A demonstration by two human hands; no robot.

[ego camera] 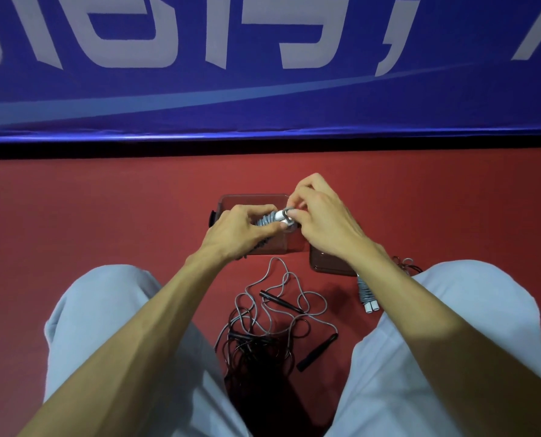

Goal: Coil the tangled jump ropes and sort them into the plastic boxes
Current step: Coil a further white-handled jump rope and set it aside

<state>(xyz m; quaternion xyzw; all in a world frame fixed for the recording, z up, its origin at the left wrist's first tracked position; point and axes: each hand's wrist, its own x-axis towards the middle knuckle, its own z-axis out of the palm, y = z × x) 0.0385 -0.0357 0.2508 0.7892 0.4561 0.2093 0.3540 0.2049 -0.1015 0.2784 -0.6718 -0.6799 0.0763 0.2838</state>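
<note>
My left hand (242, 230) grips a grey jump rope bundle (266, 219) wound tightly round its white handles. My right hand (318, 216) pinches the rope's end at the white handle tips (286, 216). Both hands hover over a clear plastic box (253, 200) on the red floor. A second clear box (329, 266) lies to its right, partly hidden by my right forearm. Between my knees lies a tangle of grey and black ropes (263, 329) with black handles (318, 351). Another coiled grey rope with white handles (367, 294) lies by my right knee.
A blue banner with white lettering (263, 74) stands along the far edge of the red floor (105, 209). My legs in light grey trousers (105, 326) flank the tangle on both sides. A thin dark rope loop (404, 264) shows near my right knee.
</note>
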